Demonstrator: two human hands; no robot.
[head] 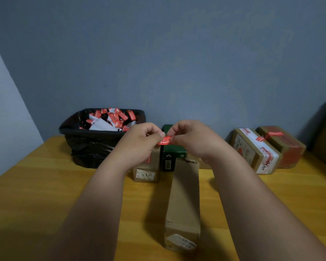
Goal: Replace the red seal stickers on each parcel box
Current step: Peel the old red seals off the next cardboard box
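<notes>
Both hands, left hand (139, 140) and right hand (190, 136), are pinching one red seal sticker (165, 140) at frame centre, above the long brown box (183, 200) on the bench (45, 194). Likely peeling backing; next, pressing it across the box seam.

We see 1 red seal sticker (165, 140) raised above a long brown parcel box (183, 200) lying lengthwise on the table, its top bare.
</notes>
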